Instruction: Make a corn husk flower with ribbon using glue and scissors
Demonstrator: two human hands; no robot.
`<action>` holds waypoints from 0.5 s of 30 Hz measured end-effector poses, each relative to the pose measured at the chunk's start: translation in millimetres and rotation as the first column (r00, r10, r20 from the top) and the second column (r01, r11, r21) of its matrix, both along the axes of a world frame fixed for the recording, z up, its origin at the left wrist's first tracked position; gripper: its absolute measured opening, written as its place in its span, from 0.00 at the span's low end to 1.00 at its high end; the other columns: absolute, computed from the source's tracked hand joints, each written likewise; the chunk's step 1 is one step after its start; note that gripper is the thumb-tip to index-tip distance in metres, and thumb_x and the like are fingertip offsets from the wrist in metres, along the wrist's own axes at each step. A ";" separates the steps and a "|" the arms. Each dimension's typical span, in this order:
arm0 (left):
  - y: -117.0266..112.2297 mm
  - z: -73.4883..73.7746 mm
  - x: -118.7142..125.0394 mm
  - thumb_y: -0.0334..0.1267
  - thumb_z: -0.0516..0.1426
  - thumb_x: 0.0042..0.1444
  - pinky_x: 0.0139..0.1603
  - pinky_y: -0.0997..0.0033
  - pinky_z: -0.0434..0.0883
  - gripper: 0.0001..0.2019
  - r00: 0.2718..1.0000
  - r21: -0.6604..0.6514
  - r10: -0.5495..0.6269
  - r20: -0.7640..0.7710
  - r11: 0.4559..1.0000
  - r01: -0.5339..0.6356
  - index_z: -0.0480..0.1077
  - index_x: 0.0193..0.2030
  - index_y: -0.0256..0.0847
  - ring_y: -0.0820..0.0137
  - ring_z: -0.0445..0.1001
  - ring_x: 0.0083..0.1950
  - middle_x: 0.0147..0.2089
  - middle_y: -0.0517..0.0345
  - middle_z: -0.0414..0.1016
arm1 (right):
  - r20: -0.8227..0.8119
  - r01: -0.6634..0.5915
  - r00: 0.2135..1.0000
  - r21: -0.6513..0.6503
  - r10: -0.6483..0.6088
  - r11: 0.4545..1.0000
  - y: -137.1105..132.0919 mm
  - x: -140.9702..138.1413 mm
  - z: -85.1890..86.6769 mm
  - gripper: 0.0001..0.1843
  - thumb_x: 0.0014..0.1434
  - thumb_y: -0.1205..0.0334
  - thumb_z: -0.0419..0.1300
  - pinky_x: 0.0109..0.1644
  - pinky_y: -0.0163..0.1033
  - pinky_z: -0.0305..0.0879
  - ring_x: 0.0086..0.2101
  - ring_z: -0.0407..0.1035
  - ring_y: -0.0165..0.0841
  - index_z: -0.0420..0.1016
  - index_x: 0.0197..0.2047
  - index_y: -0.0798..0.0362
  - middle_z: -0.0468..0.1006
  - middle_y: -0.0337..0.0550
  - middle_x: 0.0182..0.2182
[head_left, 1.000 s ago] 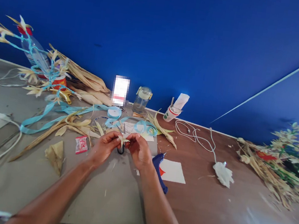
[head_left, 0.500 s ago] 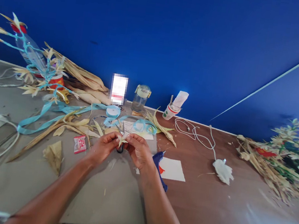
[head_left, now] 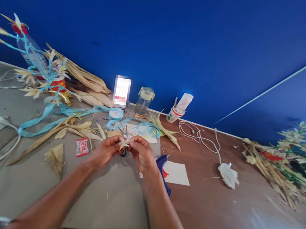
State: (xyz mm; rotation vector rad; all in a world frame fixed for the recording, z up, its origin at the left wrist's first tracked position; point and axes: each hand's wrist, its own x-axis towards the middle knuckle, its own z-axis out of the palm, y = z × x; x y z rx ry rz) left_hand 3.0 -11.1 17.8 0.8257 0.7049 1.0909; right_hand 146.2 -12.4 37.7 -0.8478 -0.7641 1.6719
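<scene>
Left hand: thumb and fingers are pinching the near-left side of the pale flower, at the centre of the frame
Right hand: fingers are pinching the same flower from its right side, so both hands are meeting around it
Pale flower: its pointed petals are sticking out between the two sets of fingertips, above the tabletop
Scissors: lying behind the hands, a dark handle showing just under the flower
Glue gun: resting right of the right forearm, partly covering a white card
Sweet packet: lying left of the left hand
Folded husk: lying near the packet, in the lower left
Blue ribbon roll: sitting beyond the hands, with loose ribbon trailing leftward
Jar and paper cup: standing by the blue wall, the cup leaning
Blue-stemmed branch: spreading its pale blooms across the left of the frame
White-flowered bunch: lying at the far right
</scene>
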 end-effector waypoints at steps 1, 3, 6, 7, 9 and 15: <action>0.0 -0.2 0.1 0.44 0.68 0.43 0.30 0.74 0.63 0.14 1.000 0.008 -0.004 -0.004 1.000 0.004 0.73 0.29 0.36 0.75 0.65 0.27 0.28 0.57 0.72 | 0.002 0.008 1.000 0.006 -0.008 1.000 -0.3 -0.2 0.3 0.08 0.38 0.62 0.69 0.30 0.33 0.58 0.23 0.62 0.26 0.75 0.22 0.53 0.73 0.35 0.20; 0.1 -0.3 0.3 0.45 0.68 0.43 0.30 0.74 0.63 0.14 1.000 0.017 -0.009 -0.011 1.000 0.010 0.73 0.29 0.36 0.75 0.64 0.27 0.28 0.57 0.72 | -0.001 0.030 1.000 0.021 -0.030 0.999 -1.0 -0.5 1.4 0.07 0.38 0.63 0.69 0.31 0.34 0.58 0.23 0.62 0.27 0.75 0.22 0.52 0.73 0.35 0.20; 0.2 0.4 0.2 0.45 0.68 0.42 0.29 0.74 0.62 0.15 1.000 0.008 -0.003 -0.013 1.000 0.003 0.73 0.28 0.37 0.76 0.63 0.26 0.26 0.59 0.69 | -0.032 0.059 0.998 0.059 -0.057 0.996 -1.3 -0.2 3.4 0.05 0.39 0.64 0.68 0.33 0.34 0.58 0.25 0.62 0.27 0.75 0.21 0.52 0.73 0.36 0.22; 0.2 0.5 0.0 0.45 0.68 0.42 0.30 0.74 0.62 0.14 1.000 0.003 0.000 -0.011 1.000 0.000 0.72 0.28 0.37 0.76 0.63 0.26 0.25 0.60 0.69 | -0.047 0.066 0.997 0.074 -0.062 0.995 -1.1 0.2 3.7 0.04 0.39 0.65 0.67 0.33 0.34 0.58 0.25 0.62 0.27 0.74 0.21 0.52 0.72 0.36 0.22; 0.3 0.2 -0.5 0.45 0.68 0.43 0.30 0.74 0.62 0.14 1.000 0.001 0.002 -0.014 1.000 -0.002 0.72 0.28 0.37 0.75 0.63 0.27 0.25 0.60 0.68 | -0.072 0.077 0.995 0.095 -0.070 0.993 -0.2 1.6 3.5 0.04 0.41 0.65 0.65 0.33 0.34 0.57 0.25 0.61 0.27 0.74 0.21 0.53 0.71 0.36 0.21; 1.7 -5.0 -2.5 0.46 0.65 0.47 0.30 0.74 0.61 0.13 0.997 0.058 0.004 -0.080 0.998 0.001 0.73 0.31 0.37 0.74 0.64 0.28 0.27 0.59 0.68 | -0.009 0.076 0.997 0.037 -0.076 0.996 1.0 3.4 1.1 0.10 0.43 0.56 0.67 0.30 0.34 0.55 0.23 0.60 0.27 0.74 0.22 0.54 0.71 0.37 0.20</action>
